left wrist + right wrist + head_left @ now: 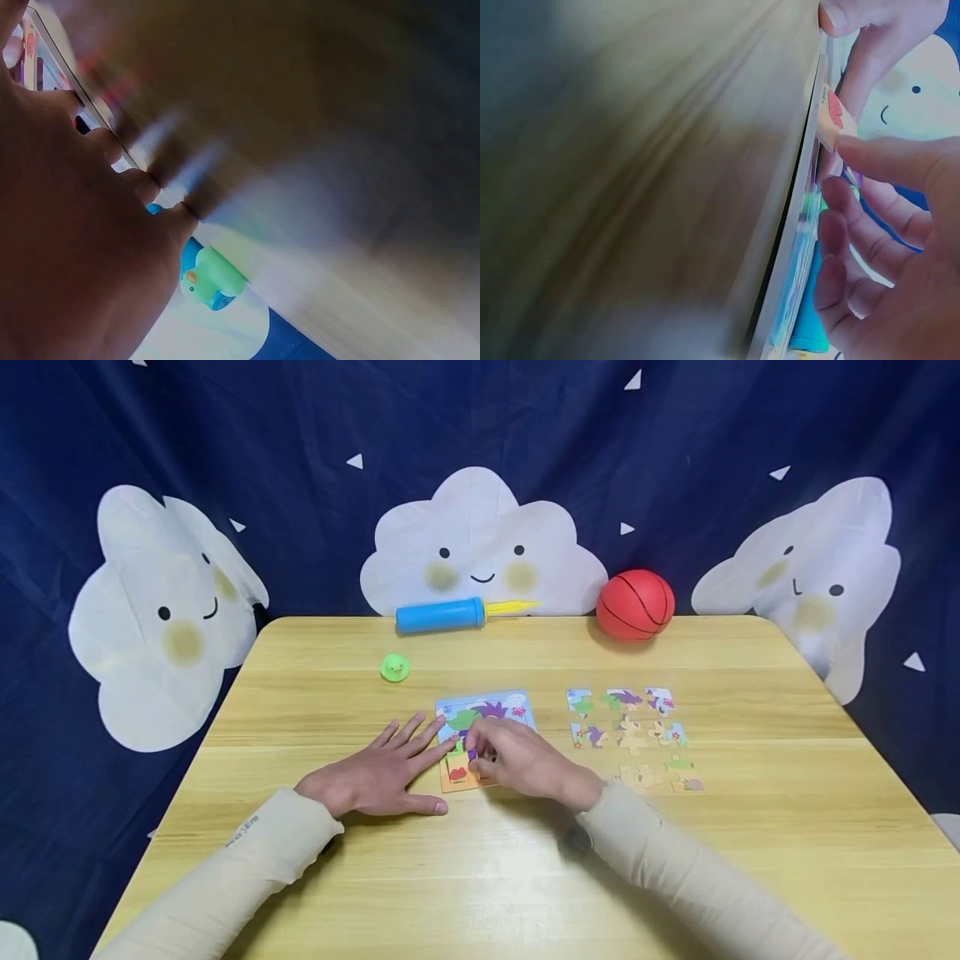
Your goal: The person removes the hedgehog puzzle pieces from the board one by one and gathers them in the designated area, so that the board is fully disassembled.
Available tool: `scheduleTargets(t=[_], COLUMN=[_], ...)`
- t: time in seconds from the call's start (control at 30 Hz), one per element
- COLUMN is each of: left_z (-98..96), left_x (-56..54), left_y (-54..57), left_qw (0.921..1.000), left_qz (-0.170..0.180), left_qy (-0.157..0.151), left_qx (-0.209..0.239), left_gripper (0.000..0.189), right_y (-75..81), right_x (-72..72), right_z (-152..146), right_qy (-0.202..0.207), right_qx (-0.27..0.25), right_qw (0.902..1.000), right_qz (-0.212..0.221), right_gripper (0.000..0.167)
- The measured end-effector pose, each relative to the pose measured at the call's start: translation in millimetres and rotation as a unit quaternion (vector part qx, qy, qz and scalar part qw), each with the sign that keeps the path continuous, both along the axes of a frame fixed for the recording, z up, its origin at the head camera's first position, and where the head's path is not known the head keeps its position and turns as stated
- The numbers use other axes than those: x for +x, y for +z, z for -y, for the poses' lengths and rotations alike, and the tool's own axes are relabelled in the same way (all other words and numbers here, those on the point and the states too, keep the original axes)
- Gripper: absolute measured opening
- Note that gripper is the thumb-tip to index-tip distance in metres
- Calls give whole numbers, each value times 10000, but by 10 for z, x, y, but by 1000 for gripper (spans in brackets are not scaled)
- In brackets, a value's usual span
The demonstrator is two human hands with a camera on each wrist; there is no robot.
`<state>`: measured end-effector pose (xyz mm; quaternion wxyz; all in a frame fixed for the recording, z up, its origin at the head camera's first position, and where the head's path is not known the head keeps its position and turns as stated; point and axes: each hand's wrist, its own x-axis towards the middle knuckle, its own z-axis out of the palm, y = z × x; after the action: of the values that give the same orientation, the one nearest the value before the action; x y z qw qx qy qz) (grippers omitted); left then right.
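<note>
A colourful puzzle board [519, 700] lies on the table in the head view, showing a green and purple picture. My left hand [375, 777] lies palm down with fingers spread, its fingertips at the board's left edge. Above the lower part of the board, my right hand [525, 762] pinches a puzzle piece [831, 112] with a red shape on it. In the right wrist view this piece is tilted up from the board, the thumb on its edge. My right hand covers part of the board.
Several loose puzzle pieces [632, 733] lie in rows right of the board. A green toy duck [394, 667] stands at the back left. Along the table's far edge are a blue hand pump [441, 615] with a yellow nozzle and a red ball [636, 605].
</note>
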<state>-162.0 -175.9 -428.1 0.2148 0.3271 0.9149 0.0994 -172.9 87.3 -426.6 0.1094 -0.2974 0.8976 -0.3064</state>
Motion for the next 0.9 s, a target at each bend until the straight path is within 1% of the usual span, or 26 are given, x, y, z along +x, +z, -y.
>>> scheduleTargets(t=[0.13,0.3,0.47,0.57,0.67,0.9], left_z=[-1,-1,3,4,4,-5], left_x=[-1,-1,-2,0,2,0], left_y=[-1,-4,-9,-1,9,14], left_qw=[10000,10000,10000,10000,10000,10000], left_qz=[-5,6,-1,4,-4,-4], left_qy=[4,1,-8,-18,-26,-42], left_qx=[-8,13,-7,-6,0,-14], left_gripper=[96,96,96,95,96,95], right_y=[4,10,19,44,78,120], right_x=[-2,-10,-33,-47,-58,-70], right_z=[-1,-8,-58,-131,-225,-494], right_qy=[-29,-52,83,155,144,-98], right_qx=[-132,-347,-673,-893,-1042,-1040], right_qw=[9999,9992,9971,9951,9937,9935], right_qz=[-31,210,358,388,398,461], right_gripper=[13,14,12,12,12,13])
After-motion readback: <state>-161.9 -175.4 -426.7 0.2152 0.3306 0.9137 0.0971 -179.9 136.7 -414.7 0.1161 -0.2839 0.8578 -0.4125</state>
